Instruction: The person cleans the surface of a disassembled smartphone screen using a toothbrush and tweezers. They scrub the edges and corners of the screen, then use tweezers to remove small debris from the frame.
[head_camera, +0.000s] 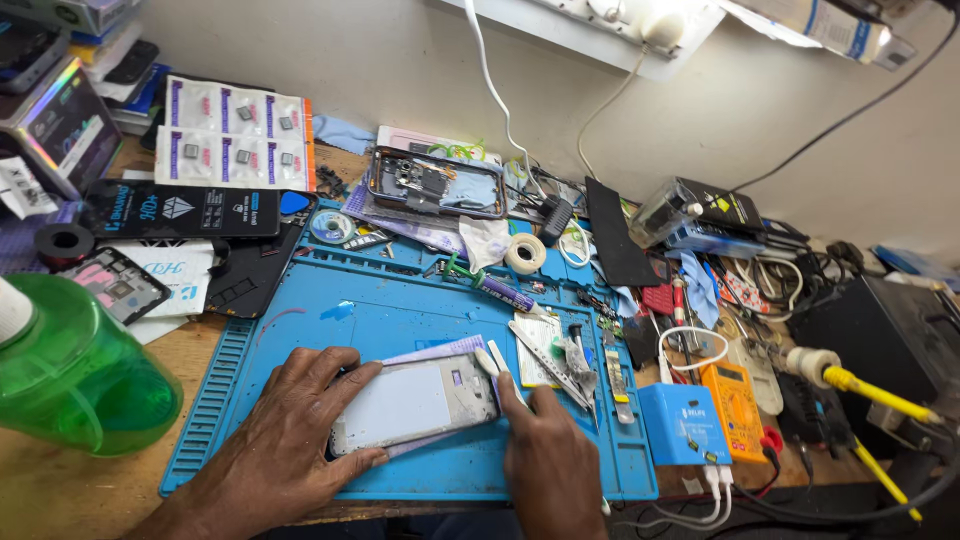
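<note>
Left hand splayed, pinning phone to blue mat between both hands, right hand pinching white pry tool at its corner; slip could gouge the frame.

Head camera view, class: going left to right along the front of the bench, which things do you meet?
Green bottle → left hand → pale phone → right hand → small blue box → orange multimeter → yellow-handled tool.
</note>
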